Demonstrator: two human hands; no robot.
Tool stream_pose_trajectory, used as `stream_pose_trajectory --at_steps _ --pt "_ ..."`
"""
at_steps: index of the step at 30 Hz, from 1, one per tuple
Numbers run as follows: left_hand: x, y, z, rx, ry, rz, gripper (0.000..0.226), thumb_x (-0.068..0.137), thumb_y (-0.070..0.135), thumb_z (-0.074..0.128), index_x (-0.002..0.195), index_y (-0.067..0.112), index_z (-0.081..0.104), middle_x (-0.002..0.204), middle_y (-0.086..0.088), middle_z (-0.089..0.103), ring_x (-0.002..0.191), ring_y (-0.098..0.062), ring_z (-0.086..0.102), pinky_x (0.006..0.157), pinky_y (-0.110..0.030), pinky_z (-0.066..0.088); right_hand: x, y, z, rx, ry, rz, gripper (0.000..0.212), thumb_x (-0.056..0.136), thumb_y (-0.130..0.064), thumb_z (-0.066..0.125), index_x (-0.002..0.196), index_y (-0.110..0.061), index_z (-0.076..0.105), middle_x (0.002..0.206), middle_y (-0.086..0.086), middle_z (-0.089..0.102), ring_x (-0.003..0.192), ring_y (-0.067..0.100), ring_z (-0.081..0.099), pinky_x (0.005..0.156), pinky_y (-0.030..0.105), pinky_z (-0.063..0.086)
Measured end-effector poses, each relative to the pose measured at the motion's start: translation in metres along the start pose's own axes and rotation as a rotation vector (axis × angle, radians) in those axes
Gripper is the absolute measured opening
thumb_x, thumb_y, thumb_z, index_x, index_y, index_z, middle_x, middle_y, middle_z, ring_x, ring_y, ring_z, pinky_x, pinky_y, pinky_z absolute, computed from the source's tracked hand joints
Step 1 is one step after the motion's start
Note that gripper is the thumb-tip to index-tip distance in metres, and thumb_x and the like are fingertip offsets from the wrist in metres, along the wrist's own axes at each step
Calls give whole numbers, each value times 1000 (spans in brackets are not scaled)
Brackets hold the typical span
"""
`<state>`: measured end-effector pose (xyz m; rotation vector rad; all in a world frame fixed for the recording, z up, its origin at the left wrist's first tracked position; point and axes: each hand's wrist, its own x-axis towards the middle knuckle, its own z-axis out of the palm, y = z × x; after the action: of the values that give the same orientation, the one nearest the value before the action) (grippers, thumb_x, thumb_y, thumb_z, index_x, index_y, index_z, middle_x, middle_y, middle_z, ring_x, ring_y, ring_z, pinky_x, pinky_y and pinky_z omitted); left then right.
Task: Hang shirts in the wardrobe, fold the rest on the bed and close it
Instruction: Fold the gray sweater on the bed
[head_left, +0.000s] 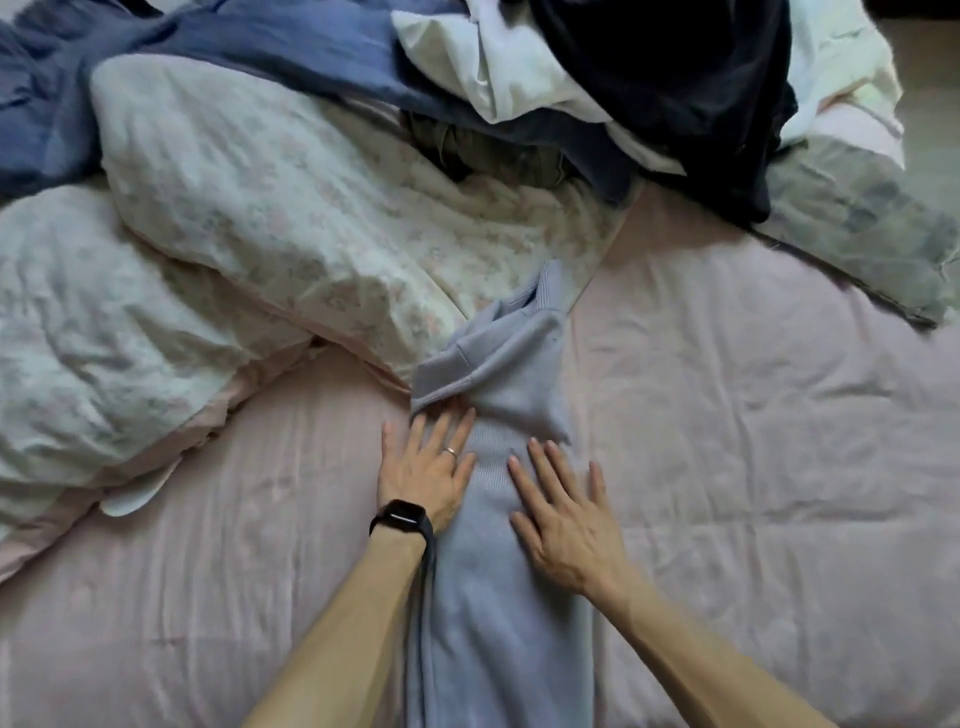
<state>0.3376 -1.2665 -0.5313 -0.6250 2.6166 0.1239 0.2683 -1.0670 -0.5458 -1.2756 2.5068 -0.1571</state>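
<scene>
A pale lavender knit sweater lies on the pink bed sheet, folded into a long narrow strip running away from me, with a sleeve bunched at its far end. My left hand, with a ring and a black watch at the wrist, lies flat with straight fingers on the strip's left edge. My right hand presses flat on its right side, fingers spread. At the far side of the bed a heap of clothes holds a dark navy garment, white garments and blue fabric.
A rumpled floral duvet fills the left half of the bed. A grey-checked cloth lies at the far right. Floor shows at the upper right corner. Bare pink sheet spreads to the right of the sweater.
</scene>
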Motion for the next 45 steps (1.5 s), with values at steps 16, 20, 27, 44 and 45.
stream_pose_trajectory --at_steps 16,20,27,44,45 --pt "151 31 -100 -145 200 -162 35 99 47 45 120 23 58 121 -1 57 116 -24 50 93 -38 33 208 91 -70 1044 86 703 27 95 -41 62 93 -14 68 93 6 72 92 27 66 77 36 50" --pt "143 20 -91 -185 214 -220 23 99 39 45 112 23 56 111 1 64 107 -24 54 91 -37 29 202 95 -61 1295 161 773 24 90 -41 71 91 -18 70 85 4 71 78 20 60 75 43 53" --pt "185 51 -107 -311 186 -192 32 92 59 44 92 32 63 101 5 59 105 -19 52 94 -39 33 233 106 -64 1402 43 708 23 93 -32 68 102 -12 76 91 -1 76 87 18 72 77 35 58" --pt "212 60 -104 -189 199 -137 41 100 54 37 113 29 65 102 -1 70 101 -26 61 92 -40 35 237 108 -59 1121 144 636 30 88 -49 66 89 -20 73 81 -7 74 81 13 68 79 42 56" --pt "214 59 -104 -207 217 -152 40 101 52 37 108 27 68 96 -3 72 96 -27 63 91 -40 36 237 110 -59 1149 164 660 30 87 -47 69 84 -18 72 78 -5 73 78 15 68 79 44 56"
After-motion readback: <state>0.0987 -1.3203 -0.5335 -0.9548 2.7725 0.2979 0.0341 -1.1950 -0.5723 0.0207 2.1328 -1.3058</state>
